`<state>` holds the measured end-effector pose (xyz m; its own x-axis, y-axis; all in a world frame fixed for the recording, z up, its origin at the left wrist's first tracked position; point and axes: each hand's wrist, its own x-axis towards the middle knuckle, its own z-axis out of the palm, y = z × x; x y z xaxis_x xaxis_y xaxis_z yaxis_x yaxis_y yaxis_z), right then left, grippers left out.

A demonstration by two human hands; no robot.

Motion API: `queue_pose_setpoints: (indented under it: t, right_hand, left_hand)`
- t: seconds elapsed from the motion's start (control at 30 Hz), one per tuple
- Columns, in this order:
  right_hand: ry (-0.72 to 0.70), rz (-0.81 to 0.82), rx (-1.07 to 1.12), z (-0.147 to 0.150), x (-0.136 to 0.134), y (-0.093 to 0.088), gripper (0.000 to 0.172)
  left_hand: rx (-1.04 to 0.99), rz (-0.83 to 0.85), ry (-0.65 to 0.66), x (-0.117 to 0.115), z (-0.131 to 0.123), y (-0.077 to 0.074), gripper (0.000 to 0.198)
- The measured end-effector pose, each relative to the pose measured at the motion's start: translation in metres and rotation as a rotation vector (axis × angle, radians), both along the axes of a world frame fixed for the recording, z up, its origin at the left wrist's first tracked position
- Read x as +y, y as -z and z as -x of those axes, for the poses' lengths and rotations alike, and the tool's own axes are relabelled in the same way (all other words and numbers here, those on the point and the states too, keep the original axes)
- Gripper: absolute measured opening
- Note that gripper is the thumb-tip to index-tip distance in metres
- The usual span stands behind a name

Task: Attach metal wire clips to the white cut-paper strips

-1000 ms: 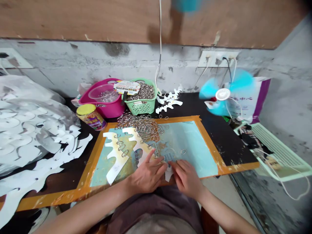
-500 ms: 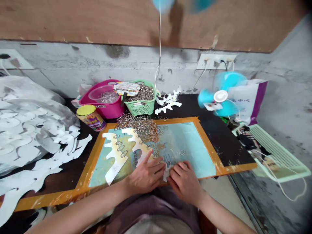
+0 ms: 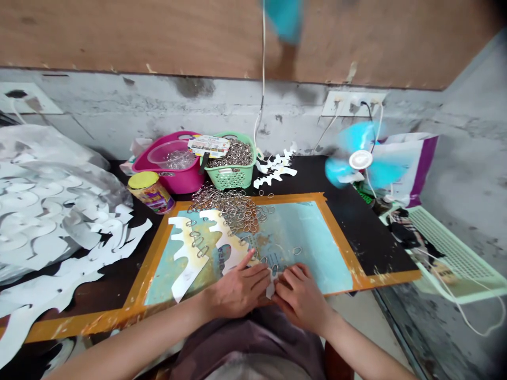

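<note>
My left hand [image 3: 237,287] lies on a white wavy paper strip [image 3: 222,240] at the near edge of the blue, orange-taped work mat [image 3: 312,232], index finger stretched out, other fingers curled. My right hand [image 3: 299,295] is closed in a pinch right beside it, at the strip's end [image 3: 272,282], where a small metal ring seems to sit; I cannot make it out clearly. A heap of loose metal rings [image 3: 233,206] lies on the mat's far side. A second white strip [image 3: 188,253] with several rings on it lies to the left.
A green basket [image 3: 232,169] full of rings, a pink tub [image 3: 174,166] and a yellow-lidded can [image 3: 150,191] stand at the back. White paper cut-outs [image 3: 51,211] pile up on the left. A running blue fan [image 3: 362,158] and a pale green tray [image 3: 455,253] are on the right.
Both hands stayed together at the strip's end with small finger shifts. My view shifted slightly; the fan's blades kept turning.
</note>
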<state>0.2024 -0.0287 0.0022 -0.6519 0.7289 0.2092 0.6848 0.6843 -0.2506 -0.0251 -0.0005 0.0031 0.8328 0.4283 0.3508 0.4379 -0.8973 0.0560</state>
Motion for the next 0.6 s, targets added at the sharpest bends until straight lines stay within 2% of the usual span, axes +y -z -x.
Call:
queue_pose_setpoints:
  t: [0.17, 0.3, 0.47, 0.53, 0.6]
  right_hand:
    - [0.009, 0.012, -0.013, 0.002, 0.001, -0.004, 0.014]
    - [0.002, 0.072, 0.059, 0.0, 0.009, -0.007, 0.017]
    - [0.189, 0.103, 0.253, -0.001, 0.018, -0.007, 0.009]
    - [0.239, 0.099, 0.219, 0.001, 0.018, -0.008, 0.013]
    - [0.239, 0.124, 0.18, 0.004, 0.017, -0.009, 0.01]
  left_hand:
    - [0.035, -0.001, 0.009, 0.001, 0.0, -0.004, 0.03]
    - [0.051, 0.072, -0.004, 0.0, 0.0, -0.006, 0.024]
    - [0.078, 0.106, -0.068, -0.013, -0.001, -0.006, 0.037]
    - [0.026, 0.112, -0.108, -0.017, -0.004, -0.004, 0.031]
    - [-0.078, 0.158, -0.186, -0.018, -0.009, -0.003, 0.024]
